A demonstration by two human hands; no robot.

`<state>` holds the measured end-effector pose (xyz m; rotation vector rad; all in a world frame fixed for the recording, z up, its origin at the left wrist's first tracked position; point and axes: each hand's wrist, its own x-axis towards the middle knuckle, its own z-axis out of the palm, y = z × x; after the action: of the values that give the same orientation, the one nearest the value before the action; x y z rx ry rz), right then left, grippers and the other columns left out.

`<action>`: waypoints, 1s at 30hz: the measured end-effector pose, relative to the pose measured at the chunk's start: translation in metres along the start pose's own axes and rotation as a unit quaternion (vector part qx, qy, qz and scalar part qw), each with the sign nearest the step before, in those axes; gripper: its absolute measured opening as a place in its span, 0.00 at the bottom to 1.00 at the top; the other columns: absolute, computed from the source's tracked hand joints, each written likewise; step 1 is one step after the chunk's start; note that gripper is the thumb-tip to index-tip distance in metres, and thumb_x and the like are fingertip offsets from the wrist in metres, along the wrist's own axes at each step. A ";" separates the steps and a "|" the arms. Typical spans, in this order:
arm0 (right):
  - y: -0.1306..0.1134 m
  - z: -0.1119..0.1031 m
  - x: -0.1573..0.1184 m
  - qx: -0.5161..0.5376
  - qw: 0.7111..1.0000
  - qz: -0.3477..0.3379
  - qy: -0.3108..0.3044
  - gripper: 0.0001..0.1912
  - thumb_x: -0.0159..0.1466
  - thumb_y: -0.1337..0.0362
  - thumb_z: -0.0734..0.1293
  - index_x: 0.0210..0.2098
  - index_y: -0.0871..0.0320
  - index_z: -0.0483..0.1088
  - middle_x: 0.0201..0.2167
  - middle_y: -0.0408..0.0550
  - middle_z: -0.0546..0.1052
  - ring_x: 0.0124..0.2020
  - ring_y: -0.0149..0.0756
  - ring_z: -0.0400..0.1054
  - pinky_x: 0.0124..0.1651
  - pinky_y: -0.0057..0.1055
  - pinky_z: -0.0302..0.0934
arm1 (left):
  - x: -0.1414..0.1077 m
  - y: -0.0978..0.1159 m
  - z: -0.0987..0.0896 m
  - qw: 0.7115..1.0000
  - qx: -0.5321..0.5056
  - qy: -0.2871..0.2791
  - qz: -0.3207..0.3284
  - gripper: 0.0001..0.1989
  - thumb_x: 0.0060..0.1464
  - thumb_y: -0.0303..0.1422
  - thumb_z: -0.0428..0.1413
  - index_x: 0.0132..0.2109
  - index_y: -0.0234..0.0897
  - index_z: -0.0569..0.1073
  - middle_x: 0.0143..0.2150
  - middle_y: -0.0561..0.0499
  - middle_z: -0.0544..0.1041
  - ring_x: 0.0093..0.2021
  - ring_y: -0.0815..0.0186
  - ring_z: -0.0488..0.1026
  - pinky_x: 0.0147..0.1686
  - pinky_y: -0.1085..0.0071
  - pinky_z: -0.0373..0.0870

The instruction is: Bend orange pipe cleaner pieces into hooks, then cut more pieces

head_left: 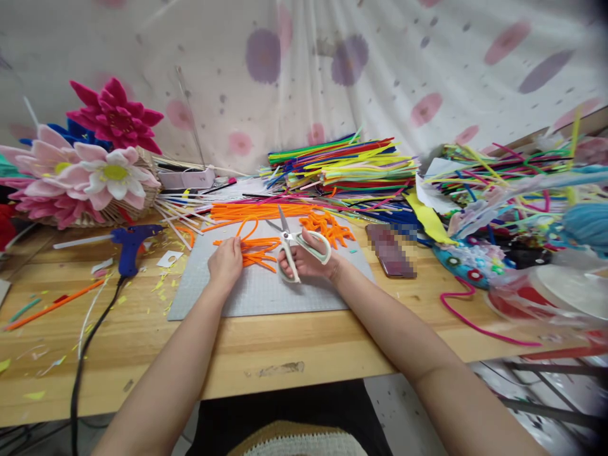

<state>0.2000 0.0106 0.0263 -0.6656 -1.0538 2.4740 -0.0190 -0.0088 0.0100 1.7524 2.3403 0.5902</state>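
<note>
My left hand (227, 261) is closed around an orange pipe cleaner (250, 220), which bends up in a loop above the fingers. Scissors (285, 237) with pale handles sit in my right hand (304, 258); their blades stand apart and point up and away from me. Between the hands, cut orange pipe cleaners (259, 254) lie on the grey cutting mat (285, 303). A heap of bent orange pieces (327, 228) rests at the mat's right side. Long orange pipe cleaners (266, 211) run along its far edge.
A blue glue gun (130, 246) with a black cord lies left, near fabric-like flowers (114, 174). Bundles of coloured pipe cleaners (342, 164) are piled at the back. A phone (390, 251) lies right of the mat, with a plastic-wrapped tub (560, 294) farther right.
</note>
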 end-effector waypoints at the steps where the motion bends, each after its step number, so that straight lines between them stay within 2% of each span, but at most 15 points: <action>1: 0.001 0.000 0.003 0.001 1.000 0.013 -0.016 0.40 0.56 0.34 0.48 0.36 0.65 0.69 0.30 0.54 0.72 0.31 0.36 0.65 0.36 0.33 0.60 | 0.000 0.000 0.000 1.000 -0.002 -0.001 0.000 0.22 0.61 0.39 0.33 0.41 0.40 0.71 0.43 0.46 0.75 0.44 0.60 0.71 0.36 0.68 0.61; 4: 0.001 0.001 0.014 0.011 0.999 0.027 -0.037 0.43 0.55 0.33 0.46 0.36 0.66 0.69 0.31 0.55 0.72 0.32 0.37 0.65 0.39 0.35 0.60 | -0.002 0.004 -0.002 1.000 -0.007 -0.005 0.016 0.22 0.61 0.39 0.34 0.42 0.40 0.71 0.44 0.47 0.75 0.44 0.61 0.71 0.37 0.68 0.61; 9: -0.002 0.002 0.033 0.044 0.998 -0.016 -0.035 0.41 0.56 0.34 0.47 0.36 0.66 0.69 0.31 0.56 0.73 0.34 0.37 0.65 0.43 0.35 0.59 | -0.009 0.010 0.000 0.997 -0.016 -0.023 0.069 0.21 0.61 0.37 0.36 0.41 0.37 0.72 0.43 0.46 0.75 0.43 0.62 0.71 0.38 0.70 0.61; 14: 0.000 -0.005 0.039 0.084 0.994 -0.025 -0.060 0.43 0.54 0.33 0.47 0.37 0.67 0.68 0.32 0.56 0.73 0.35 0.38 0.65 0.44 0.36 0.59 | -0.012 0.012 0.007 0.992 -0.034 -0.045 0.114 0.21 0.61 0.38 0.36 0.41 0.35 0.71 0.40 0.45 0.75 0.41 0.62 0.71 0.37 0.69 0.62; 17: 0.001 -0.008 0.040 0.108 0.990 -0.037 -0.077 0.43 0.54 0.32 0.47 0.37 0.68 0.67 0.32 0.57 0.72 0.36 0.39 0.65 0.43 0.37 0.59 | -0.012 0.013 0.008 0.990 -0.047 -0.055 0.119 0.21 0.61 0.37 0.36 0.41 0.34 0.72 0.41 0.44 0.75 0.42 0.62 0.71 0.38 0.69 0.62; 20: 0.001 -0.009 0.041 0.126 0.987 -0.061 -0.077 0.44 0.53 0.32 0.46 0.38 0.67 0.66 0.32 0.57 0.71 0.35 0.39 0.64 0.41 0.36 0.60 | -0.013 0.016 0.007 0.991 -0.053 -0.056 0.108 0.20 0.60 0.37 0.37 0.42 0.35 0.72 0.43 0.44 0.76 0.43 0.62 0.71 0.40 0.70 0.63; 23: 0.001 -0.006 0.041 0.144 0.983 -0.082 -0.082 0.43 0.53 0.32 0.46 0.37 0.66 0.65 0.28 0.52 0.68 0.32 0.36 0.62 0.36 0.34 0.60 | -0.013 0.018 0.005 0.991 -0.053 -0.055 0.106 0.20 0.60 0.37 0.38 0.42 0.35 0.73 0.44 0.45 0.76 0.44 0.61 0.71 0.40 0.69 0.63; 30: 0.002 0.001 0.041 0.184 0.977 -0.088 -0.066 0.30 0.60 0.40 0.47 0.30 0.60 0.60 0.21 0.43 0.59 0.22 0.29 0.54 0.25 0.26 0.56 | -0.010 0.019 0.006 0.991 -0.039 -0.056 0.114 0.19 0.59 0.36 0.39 0.39 0.35 0.73 0.41 0.45 0.76 0.42 0.60 0.71 0.38 0.68 0.63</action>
<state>0.1654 0.0295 0.0139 -0.2861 -0.6360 2.4861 0.0028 -0.0127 0.0104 1.9765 2.0331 0.5902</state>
